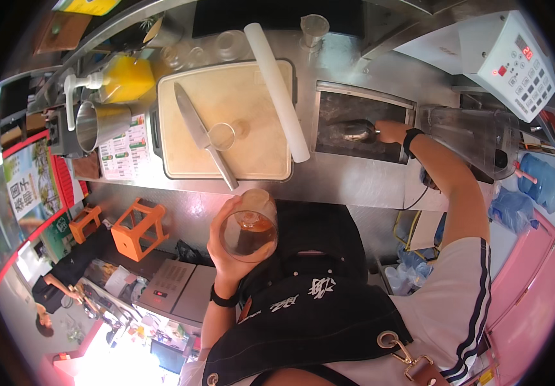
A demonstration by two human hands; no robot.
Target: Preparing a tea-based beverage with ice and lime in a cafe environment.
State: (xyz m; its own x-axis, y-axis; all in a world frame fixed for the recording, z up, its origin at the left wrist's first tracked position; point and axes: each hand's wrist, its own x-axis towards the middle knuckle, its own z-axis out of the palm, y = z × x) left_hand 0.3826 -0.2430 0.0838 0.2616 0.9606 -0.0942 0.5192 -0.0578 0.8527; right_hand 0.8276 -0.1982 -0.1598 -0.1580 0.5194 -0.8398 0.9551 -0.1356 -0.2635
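My left hand (229, 246) is wrapped around a clear cup (251, 236) of amber-brown liquid, held in front of the counter's edge. At the right, my right hand (389, 132) grips the handle of a metal scoop (357, 131), whose bowl is inside the dark ice well (337, 108) sunk in the steel counter. Between and beyond my hands, a beige cutting board (238, 159) carries a kitchen knife (193, 118), a small clear round cup (222, 136) and a long white roll (277, 91) lying across its right side.
A yellow pump bottle (127, 78) and a steel cup (103, 126) stand left of the board. Behind it are clear glass vessels (231, 44) and a measuring cup (314, 29). A clear blender-type container (470, 137) and a keypad machine (514, 67) stand right. Another person (60, 284) is at far lower left.
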